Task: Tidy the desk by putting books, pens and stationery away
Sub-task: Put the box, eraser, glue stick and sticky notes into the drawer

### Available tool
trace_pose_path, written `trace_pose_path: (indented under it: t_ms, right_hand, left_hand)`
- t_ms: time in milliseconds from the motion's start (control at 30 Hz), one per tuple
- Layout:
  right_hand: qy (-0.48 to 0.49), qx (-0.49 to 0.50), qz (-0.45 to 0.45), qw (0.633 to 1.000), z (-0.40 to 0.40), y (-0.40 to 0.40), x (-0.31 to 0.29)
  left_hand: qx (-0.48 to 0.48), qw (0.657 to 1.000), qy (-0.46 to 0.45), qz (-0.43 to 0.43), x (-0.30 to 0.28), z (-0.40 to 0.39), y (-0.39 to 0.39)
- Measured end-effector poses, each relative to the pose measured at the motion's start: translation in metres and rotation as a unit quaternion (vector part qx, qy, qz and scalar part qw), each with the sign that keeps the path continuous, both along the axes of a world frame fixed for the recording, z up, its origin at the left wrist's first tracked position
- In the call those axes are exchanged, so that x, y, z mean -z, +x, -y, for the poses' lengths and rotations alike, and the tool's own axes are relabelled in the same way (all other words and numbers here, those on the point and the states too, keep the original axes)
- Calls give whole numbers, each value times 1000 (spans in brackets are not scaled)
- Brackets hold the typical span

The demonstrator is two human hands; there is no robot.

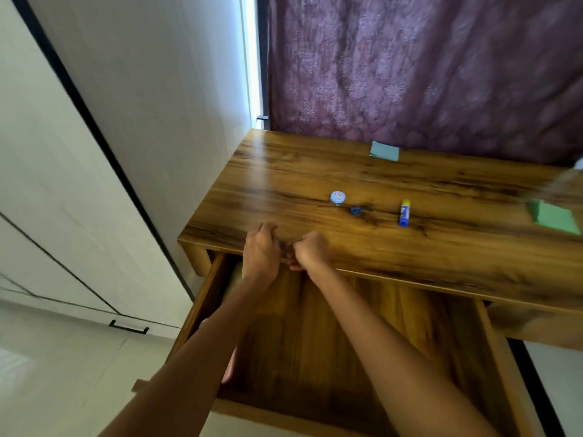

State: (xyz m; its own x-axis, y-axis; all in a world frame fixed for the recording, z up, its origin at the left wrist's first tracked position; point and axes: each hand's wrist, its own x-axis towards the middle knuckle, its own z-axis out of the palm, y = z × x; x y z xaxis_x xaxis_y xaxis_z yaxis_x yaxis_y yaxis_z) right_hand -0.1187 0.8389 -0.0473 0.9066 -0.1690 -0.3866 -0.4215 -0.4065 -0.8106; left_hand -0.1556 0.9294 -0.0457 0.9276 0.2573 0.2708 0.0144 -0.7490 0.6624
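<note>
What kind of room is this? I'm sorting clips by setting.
Probably a room in a home, perhaps a bedroom or study: a wooden desk with its drawer pulled open, a purple patterned curtain behind it, and stationery such as a glue stick and green notepad lying on top.

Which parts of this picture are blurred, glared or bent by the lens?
Head view: motion blur smears both hands and the desk's right end near the green pad; window glare streaks the desktop's left side; the wide lens bows the cupboard lines.
</note>
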Motion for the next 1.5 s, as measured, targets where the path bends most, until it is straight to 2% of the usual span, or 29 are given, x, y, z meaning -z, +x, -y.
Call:
trace_pose_path:
  t_ms: [200, 367, 633, 833, 1133, 1333, 1500]
  right_hand:
    - [-72, 142, 70, 985, 104, 33, -38]
    - [-83, 189, 68, 976, 173, 62, -43]
    - [-151, 141, 61, 976, 231, 113, -15]
    - [-225, 93, 49, 969, 236, 138, 1]
    - [-291, 36, 42, 955, 236, 158, 2]
    - [-203, 53, 55, 976, 240, 160, 4]
    - [-76, 90, 101, 988, 235, 155, 4]
  left_hand:
    - [110, 993, -21, -36, -21, 75, 40]
    - [142, 988, 17, -56, -19, 129, 78]
    - [109, 990, 57, -68, -6, 174, 143]
    - [-4, 996, 2, -87, 10, 165, 172]
    - [10, 989, -35, -145, 28, 155, 189]
    - [-29, 991, 5, -132, 32, 155, 185]
    - [-23, 993, -50, -108, 30, 146, 174]
